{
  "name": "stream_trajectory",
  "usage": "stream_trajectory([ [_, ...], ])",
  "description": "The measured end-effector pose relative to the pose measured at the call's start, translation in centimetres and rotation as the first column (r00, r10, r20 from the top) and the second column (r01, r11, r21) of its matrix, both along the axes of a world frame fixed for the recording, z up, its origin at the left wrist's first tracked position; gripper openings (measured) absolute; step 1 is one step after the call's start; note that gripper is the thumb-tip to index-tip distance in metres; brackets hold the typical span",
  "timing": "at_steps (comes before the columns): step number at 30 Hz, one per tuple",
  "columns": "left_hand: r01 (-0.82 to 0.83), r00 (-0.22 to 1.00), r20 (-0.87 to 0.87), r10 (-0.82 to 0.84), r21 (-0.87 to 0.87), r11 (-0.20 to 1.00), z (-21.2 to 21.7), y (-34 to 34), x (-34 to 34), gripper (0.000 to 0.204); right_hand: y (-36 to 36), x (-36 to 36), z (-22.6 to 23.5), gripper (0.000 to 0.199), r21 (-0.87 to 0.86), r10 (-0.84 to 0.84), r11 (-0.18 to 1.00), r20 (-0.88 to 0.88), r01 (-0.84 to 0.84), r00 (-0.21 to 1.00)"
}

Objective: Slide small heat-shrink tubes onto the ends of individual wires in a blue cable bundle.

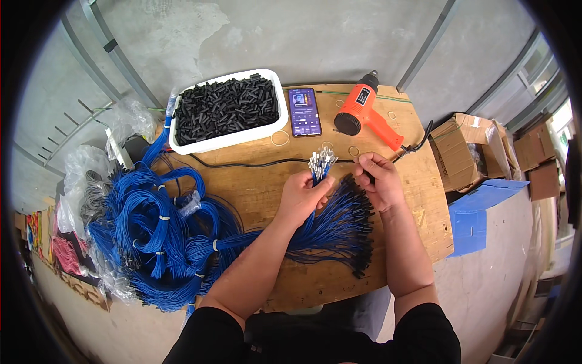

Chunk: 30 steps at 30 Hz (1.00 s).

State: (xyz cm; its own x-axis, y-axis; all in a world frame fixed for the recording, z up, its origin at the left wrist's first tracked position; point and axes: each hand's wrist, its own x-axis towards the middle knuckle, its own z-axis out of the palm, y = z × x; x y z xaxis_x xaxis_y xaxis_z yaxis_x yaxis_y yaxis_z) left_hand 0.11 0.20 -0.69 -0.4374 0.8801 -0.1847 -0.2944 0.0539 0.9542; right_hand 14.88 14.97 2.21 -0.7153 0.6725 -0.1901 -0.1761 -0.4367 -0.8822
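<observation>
My left hand [302, 197] is closed around a bundle of blue wires, whose bare metal terminals [322, 160] stick up in a cluster above the fist. To its right, my right hand [381, 183] is raised with thumb and fingers pinched together. Whatever is between those fingertips is too small to make out. Between and below the hands, more blue wires [330, 227] fan out over the wooden table, their ends covered with black sleeves [362, 233]. A white tray [227, 144] heaped with short black tubes [227, 104] stands beyond my left hand.
Coiled bundles of blue wire [160, 227] cover the table's left side. An orange heat gun [365, 109] lies at the back right beside a phone [305, 112]. A black cable [254, 164] crosses the wooden table [418, 212]. Rubber bands [280, 138] lie about. Cardboard boxes [454, 155] stand right.
</observation>
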Motion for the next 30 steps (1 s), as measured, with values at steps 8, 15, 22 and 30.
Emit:
stream_trajectory([
  [8,0.066,0.996,0.047,-0.072,0.114,0.991,0.0,0.0,0.3,0.021,-0.8,-0.2,0.4,0.016,0.012,0.035,0.999,0.015,-0.035,0.999],
  [15,0.214,0.977,0.012,-0.215,0.057,0.975,0.7,-0.1,0.4,0.024,-1.9,-0.5,1.1,0.016,0.065,0.108,0.992,-0.002,-0.108,0.994],
  [22,0.201,0.979,-0.034,-0.200,0.023,0.979,0.4,0.0,0.3,0.020,-2.9,-0.8,1.0,0.007,0.211,0.084,0.974,-0.016,-0.079,0.996],
  [30,0.090,0.994,0.056,-0.097,0.115,0.989,0.2,0.3,0.8,0.023,-1.9,-0.8,-0.1,0.013,0.245,-0.001,0.969,-0.036,0.010,0.999],
])
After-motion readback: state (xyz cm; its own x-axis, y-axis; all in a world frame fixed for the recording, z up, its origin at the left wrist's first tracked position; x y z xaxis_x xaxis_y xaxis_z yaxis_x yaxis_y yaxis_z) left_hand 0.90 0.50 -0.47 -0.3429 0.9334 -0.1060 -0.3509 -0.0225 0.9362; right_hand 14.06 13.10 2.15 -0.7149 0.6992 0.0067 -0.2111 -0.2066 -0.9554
